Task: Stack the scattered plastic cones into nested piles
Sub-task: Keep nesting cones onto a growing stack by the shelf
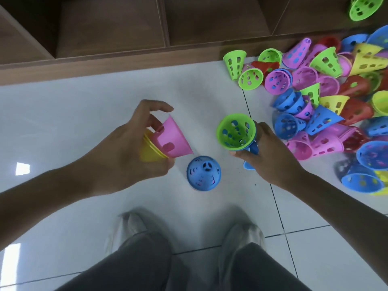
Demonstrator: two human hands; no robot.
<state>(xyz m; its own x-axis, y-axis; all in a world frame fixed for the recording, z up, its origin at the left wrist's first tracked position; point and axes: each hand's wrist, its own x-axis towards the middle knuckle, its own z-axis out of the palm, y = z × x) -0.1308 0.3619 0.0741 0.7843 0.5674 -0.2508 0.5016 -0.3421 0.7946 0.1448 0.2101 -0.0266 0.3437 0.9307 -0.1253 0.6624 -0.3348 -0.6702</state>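
Cones nest: left hand (134,148) grips pink-on-yellow stack (165,139), right hand (270,156) grips green-in-blue stack (237,131).

No text, label, brand, number or sign can be read anywhere in the head view, neither on the plastic cones (327,97) nor on the tiled floor (105,97) nor on the wooden shelving (109,28).
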